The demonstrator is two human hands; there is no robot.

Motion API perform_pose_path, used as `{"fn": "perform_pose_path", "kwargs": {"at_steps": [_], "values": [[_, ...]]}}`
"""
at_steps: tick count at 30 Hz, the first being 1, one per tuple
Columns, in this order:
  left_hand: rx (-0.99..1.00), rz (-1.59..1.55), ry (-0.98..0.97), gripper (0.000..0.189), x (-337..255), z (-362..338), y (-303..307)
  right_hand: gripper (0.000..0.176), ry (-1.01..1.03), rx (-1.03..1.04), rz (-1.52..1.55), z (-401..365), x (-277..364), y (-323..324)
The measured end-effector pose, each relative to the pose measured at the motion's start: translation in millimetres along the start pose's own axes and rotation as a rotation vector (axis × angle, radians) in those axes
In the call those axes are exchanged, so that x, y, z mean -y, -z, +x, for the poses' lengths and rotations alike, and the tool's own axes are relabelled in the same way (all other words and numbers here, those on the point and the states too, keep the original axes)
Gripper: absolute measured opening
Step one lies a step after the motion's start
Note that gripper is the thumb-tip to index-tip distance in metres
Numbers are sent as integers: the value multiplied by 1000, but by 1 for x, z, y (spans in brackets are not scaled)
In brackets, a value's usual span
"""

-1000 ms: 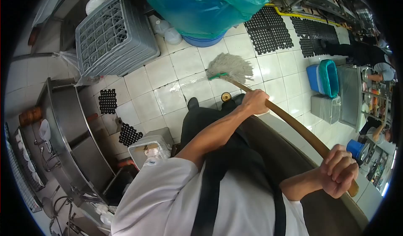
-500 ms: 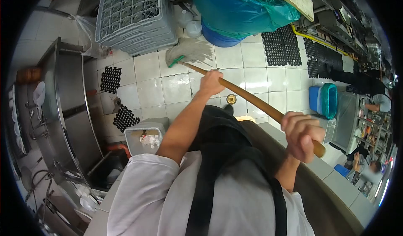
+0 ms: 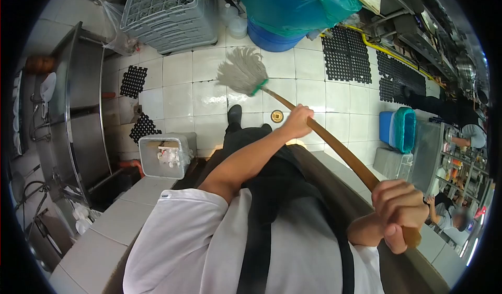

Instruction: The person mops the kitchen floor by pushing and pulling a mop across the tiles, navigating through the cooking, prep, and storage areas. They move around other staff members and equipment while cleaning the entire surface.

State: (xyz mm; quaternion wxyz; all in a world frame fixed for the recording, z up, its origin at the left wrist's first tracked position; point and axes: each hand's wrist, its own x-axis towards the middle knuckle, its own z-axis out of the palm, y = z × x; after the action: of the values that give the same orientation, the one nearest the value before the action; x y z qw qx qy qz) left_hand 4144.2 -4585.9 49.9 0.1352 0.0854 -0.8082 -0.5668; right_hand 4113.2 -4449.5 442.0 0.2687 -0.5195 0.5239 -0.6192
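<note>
A mop with grey strands [image 3: 241, 70] and a green clamp lies with its head on the white tiled floor [image 3: 209, 98]. Its wooden handle [image 3: 342, 150] slants up toward me to the right. My left hand [image 3: 297, 121] is wrapped round the lower part of the handle. Close to the handle's top end, my right hand [image 3: 400, 209] grips it with the fingers curled over. The mop strands fan out to the left of the clamp. A round brass floor drain [image 3: 277, 116] sits just below the clamp, near my boots [image 3: 234, 117].
Stacked grey glass racks [image 3: 167, 17] and a blue bin [image 3: 276, 35] with a green bag stand ahead. Black rubber mats [image 3: 348, 54] lie to the right, a grey waste bin [image 3: 183, 160] and steel sink unit [image 3: 86, 100] to the left. Co-workers [image 3: 468, 132] are at far right.
The mop head has swung back toward me and to the right, away from the racks and blue bin. Both hands have moved right and nearer to me. A boot has come into view.
</note>
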Motion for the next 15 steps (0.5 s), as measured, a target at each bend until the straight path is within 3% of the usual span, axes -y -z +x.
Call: {"fn": "perform_pose_path", "kwargs": {"at_steps": [3,5,9,13,15], "values": [[113,-89,-30,31,-28,-8,-46,32,-38,35,-20,-18,23,17],[238,-121,-21,12,-42,-10,-72,28,-75,3,-38,-32,35,19],[466,-188,-14,12,-51,-20,-110,30,-108,37,-54,-48,46,21],[333,-137,98,14,-68,-34,-107,42,20,-136,-126,-64,35,18],[444,-98,213,9,-81,-31,-80,47,88,-137,-81,-62,31,22]]}}
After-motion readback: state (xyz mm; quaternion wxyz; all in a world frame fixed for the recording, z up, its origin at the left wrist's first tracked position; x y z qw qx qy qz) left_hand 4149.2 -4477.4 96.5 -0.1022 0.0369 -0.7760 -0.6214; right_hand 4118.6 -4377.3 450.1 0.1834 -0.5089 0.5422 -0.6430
